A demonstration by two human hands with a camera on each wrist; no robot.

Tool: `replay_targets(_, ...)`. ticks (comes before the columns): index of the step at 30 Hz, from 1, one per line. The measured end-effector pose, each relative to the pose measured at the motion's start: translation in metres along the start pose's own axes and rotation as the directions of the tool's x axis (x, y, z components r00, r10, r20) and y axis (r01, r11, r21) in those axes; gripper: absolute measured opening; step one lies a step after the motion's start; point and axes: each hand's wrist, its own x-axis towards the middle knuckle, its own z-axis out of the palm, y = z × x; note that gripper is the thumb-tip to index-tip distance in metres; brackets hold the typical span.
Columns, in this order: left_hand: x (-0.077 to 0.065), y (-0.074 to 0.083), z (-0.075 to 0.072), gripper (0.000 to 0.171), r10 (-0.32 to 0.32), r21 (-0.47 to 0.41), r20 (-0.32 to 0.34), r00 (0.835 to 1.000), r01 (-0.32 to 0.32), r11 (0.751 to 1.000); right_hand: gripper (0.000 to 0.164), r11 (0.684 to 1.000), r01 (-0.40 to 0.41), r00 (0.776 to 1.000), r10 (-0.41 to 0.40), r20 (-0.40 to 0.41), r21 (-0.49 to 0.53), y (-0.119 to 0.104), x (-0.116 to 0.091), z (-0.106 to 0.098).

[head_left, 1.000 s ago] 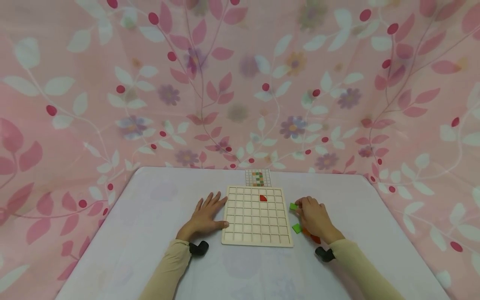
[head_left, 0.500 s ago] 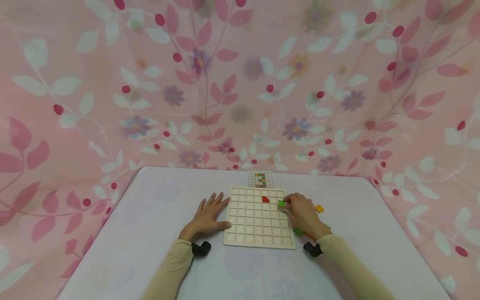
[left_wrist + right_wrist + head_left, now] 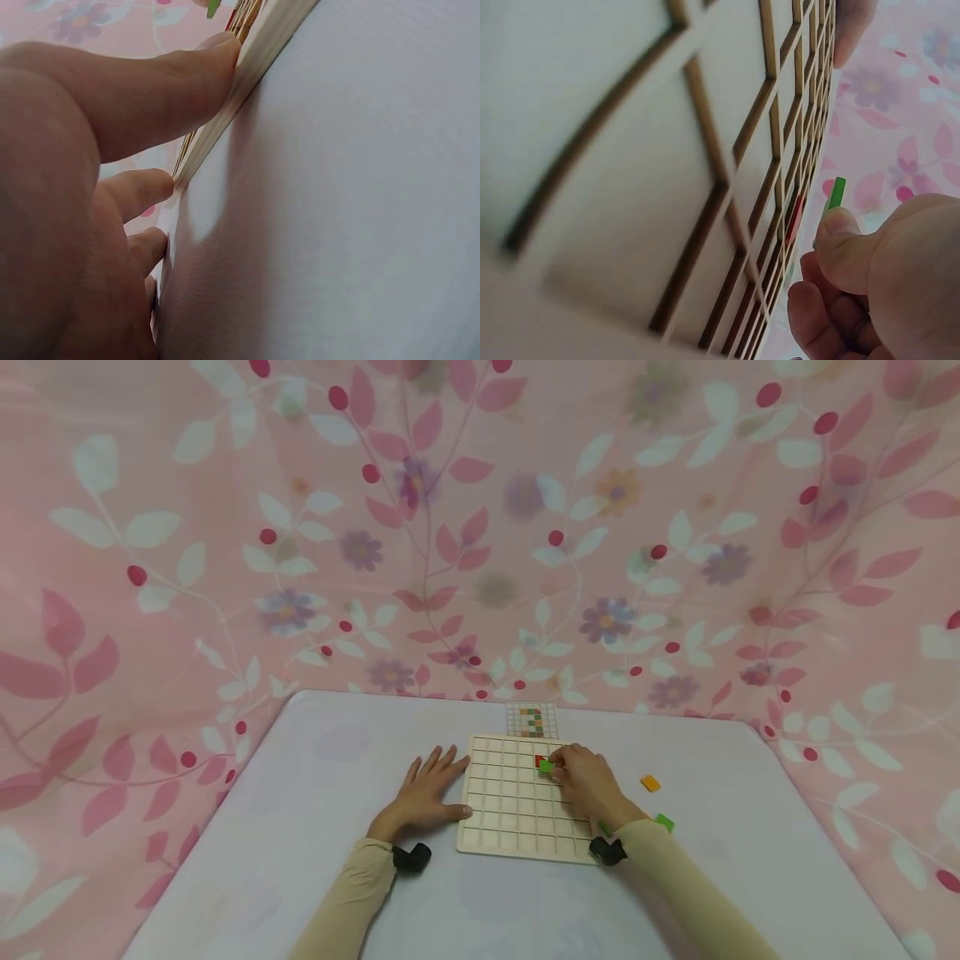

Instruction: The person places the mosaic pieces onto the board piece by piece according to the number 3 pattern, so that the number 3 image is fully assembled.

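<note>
A pale wooden grid board [image 3: 510,802] lies on the table, with a red quarter-round tile [image 3: 539,761] in one of its upper squares. Thumb and fingers of my right hand [image 3: 596,787] pinch a green square tile [image 3: 546,767] just above the board, close beside the red one. In the right wrist view the green tile [image 3: 838,193] sticks up from between thumb and fingertips. My left hand [image 3: 423,797] lies spread at the board's left side; its thumb and forefinger touch the edge, as the left wrist view shows at the thumb [image 3: 172,90].
Behind the board lies a small pattern card [image 3: 532,721] with coloured squares on a grid. To the right are an orange tile [image 3: 650,783] and a green tile [image 3: 664,822]; more pieces are partly hidden under the right forearm. A floral pink curtain [image 3: 480,527] hangs behind the table.
My right hand has picked up the green tile from the table right of the board and carried it left over the board to beside the red tile. The left hand stays at the board's edge.
</note>
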Motion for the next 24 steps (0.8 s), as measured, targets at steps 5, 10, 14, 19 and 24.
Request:
replay_targets(5,0.0,0.0,0.0,0.091,0.002,-0.009,-0.004,1.0,-0.003,1.0,0.022,0.999,0.033,0.999,-0.033,-0.008,0.031,-0.006,0.007,0.003)
replay_targets(10,0.001,-0.002,0.004,0.091,0.006,-0.003,-0.013,1.0,-0.006,1.0,0.02,0.999,0.026,0.999,-0.027,0.02,0.033,-0.01,0.013,0.009)
replay_targets(14,0.001,-0.001,0.006,0.091,0.001,0.0,-0.003,1.0,-0.001,1.0,0.019,0.999,0.014,0.999,-0.016,0.037,0.037,-0.011,0.013,0.011)
replay_targets(19,0.0,-0.001,0.004,0.091,-0.004,0.004,-0.007,1.0,0.004,1.0,0.019,0.998,0.028,0.999,-0.029,0.027,0.051,-0.013,0.017,0.012)
replay_targets(24,0.0,-0.001,0.002,0.09,-0.001,-0.001,-0.008,1.0,0.001,1.0,0.02,0.999,0.032,0.999,-0.033,0.028,0.038,-0.013,0.022,0.012)
